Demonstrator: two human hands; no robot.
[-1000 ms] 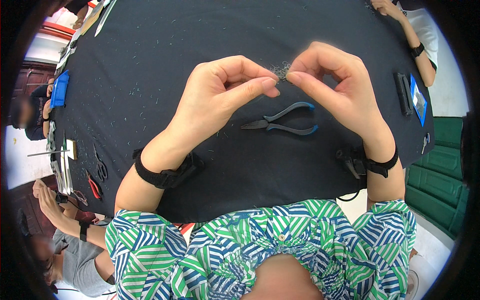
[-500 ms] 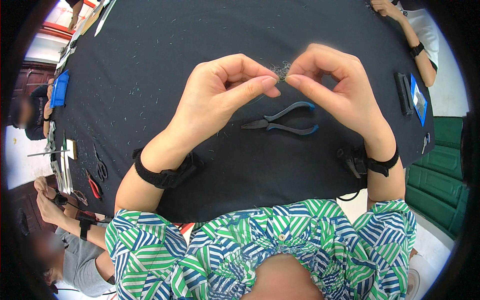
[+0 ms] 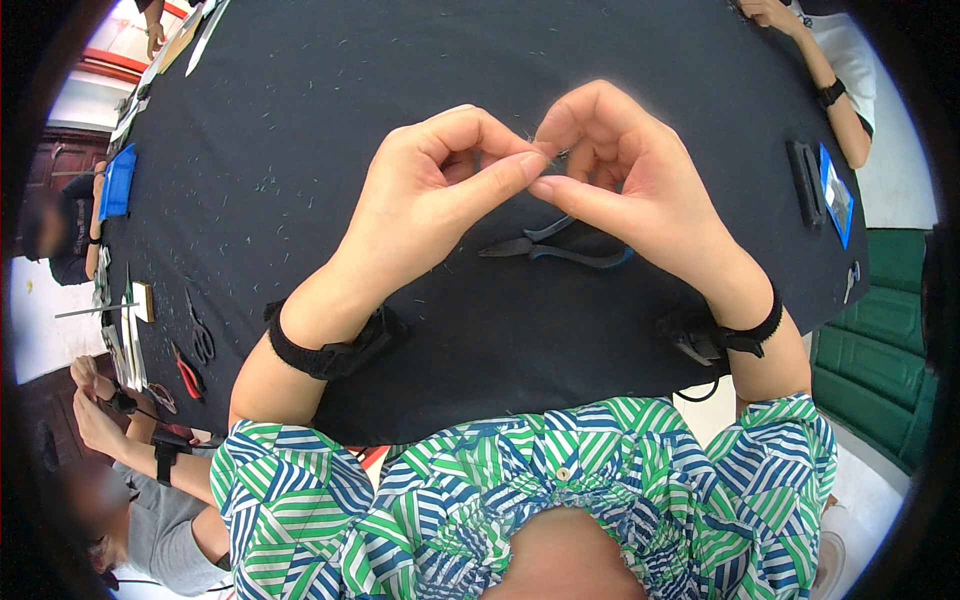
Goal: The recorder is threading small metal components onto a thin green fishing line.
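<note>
My left hand [image 3: 445, 175] pinches thumb and forefinger together in front of me, above the dark cloth. My right hand [image 3: 630, 160] is curled, its thumb and forefinger tips meeting the left fingertips. A small tangle of fine, curly wire [image 3: 561, 155] shows between the fingers; most of it is hidden behind them. Just below lie pliers [image 3: 520, 248] with blue-grey handles, jaws to the left, the upper handle partly covered by my right hand. Neither hand touches the pliers.
Dark cloth [image 3: 300, 120] covers the table, with tiny thread-like clippings strewn on it. At left lie black scissors [image 3: 200, 330], a red-handled tool [image 3: 187, 372] and a blue tray [image 3: 118, 182]. A black case [image 3: 805, 185] lies at right. Other people sit around the table.
My right hand has shifted left and turned, bringing its fingertips against the left ones. More of the wire tangle and the pliers' upper handle are now covered. My left hand has barely moved.
</note>
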